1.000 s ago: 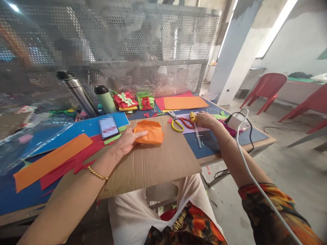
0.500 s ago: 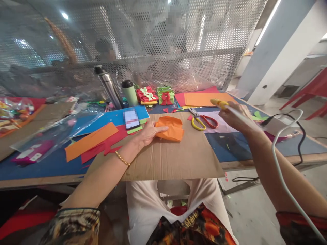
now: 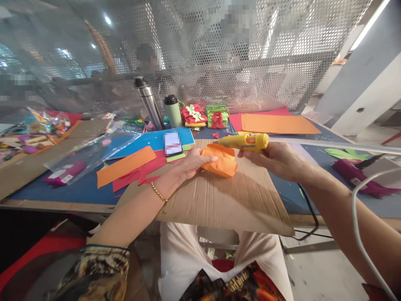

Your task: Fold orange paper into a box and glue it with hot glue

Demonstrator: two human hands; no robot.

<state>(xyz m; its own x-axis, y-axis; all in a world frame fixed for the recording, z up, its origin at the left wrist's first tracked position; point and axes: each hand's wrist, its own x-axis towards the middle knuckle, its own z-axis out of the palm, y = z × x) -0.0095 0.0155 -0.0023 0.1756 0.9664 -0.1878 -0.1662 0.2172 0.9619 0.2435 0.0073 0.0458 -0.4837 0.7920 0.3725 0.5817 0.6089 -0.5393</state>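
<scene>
My left hand (image 3: pixel 194 162) pinches the left side of a folded orange paper piece (image 3: pixel 224 163) above a brown cardboard sheet (image 3: pixel 225 200). In my right hand (image 3: pixel 278 161) is a yellow glue gun (image 3: pixel 250 142), pointing left. Its nozzle is just over the upper edge of the orange paper; whether it touches cannot be made out. A pale glue stick (image 3: pixel 332 144) sticks out of the gun's back, over my right hand. The scissors are hidden behind the gun and hand.
Behind the cardboard stand a steel flask (image 3: pixel 150 104), a green bottle (image 3: pixel 173 111), and red and green paper boxes (image 3: pixel 217 118). A phone (image 3: pixel 173 144) lies left of them. A white cable (image 3: pixel 360 225) hangs beside my right forearm.
My right hand has moved left with the glue gun, from the right side of the table to the orange paper. The view has shifted; my left hand keeps its hold.
</scene>
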